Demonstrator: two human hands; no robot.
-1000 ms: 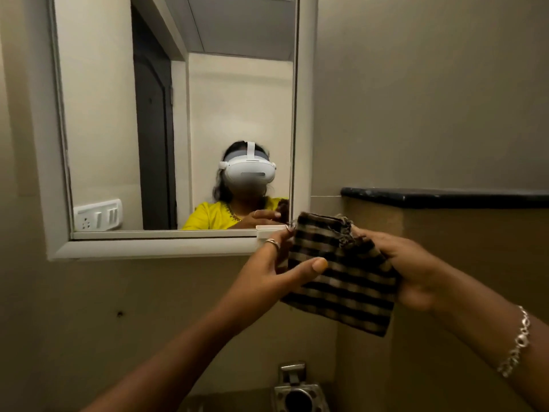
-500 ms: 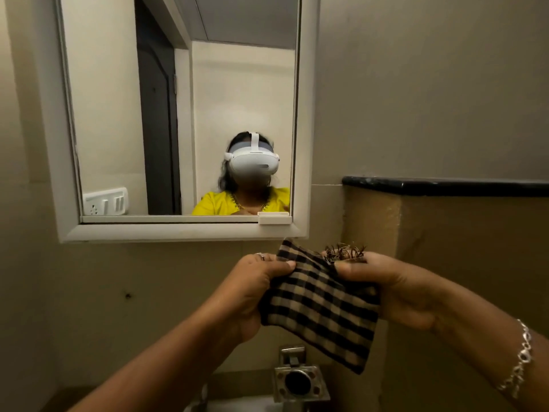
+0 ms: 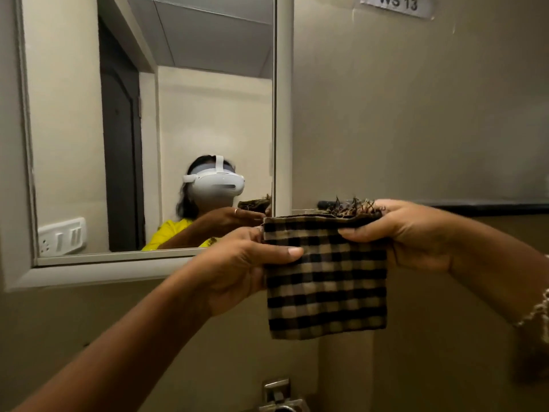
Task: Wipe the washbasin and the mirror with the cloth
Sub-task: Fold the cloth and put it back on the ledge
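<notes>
A folded black-and-tan checked cloth [image 3: 326, 281] with a frayed top edge hangs in front of the wall, held up at its two upper corners. My left hand [image 3: 237, 269] pinches the left corner and my right hand [image 3: 416, 236] pinches the right corner. The white-framed mirror [image 3: 89, 114] is on the wall to the left of the cloth and reflects a person with a headset and a yellow top. The cloth is just right of the mirror's lower right corner and does not touch the glass. The washbasin is out of view below.
A metal tap [image 3: 279, 396] pokes up at the bottom edge under the cloth. A dark ledge [image 3: 490, 208] tops a low partition on the right. A paper label [image 3: 396, 4] is stuck high on the wall. A switch plate [image 3: 61, 236] shows in the reflection.
Both hands have lifted the cloth and pulled it out flat and square. The view has tilted upward, so the tap has dropped to the bottom edge.
</notes>
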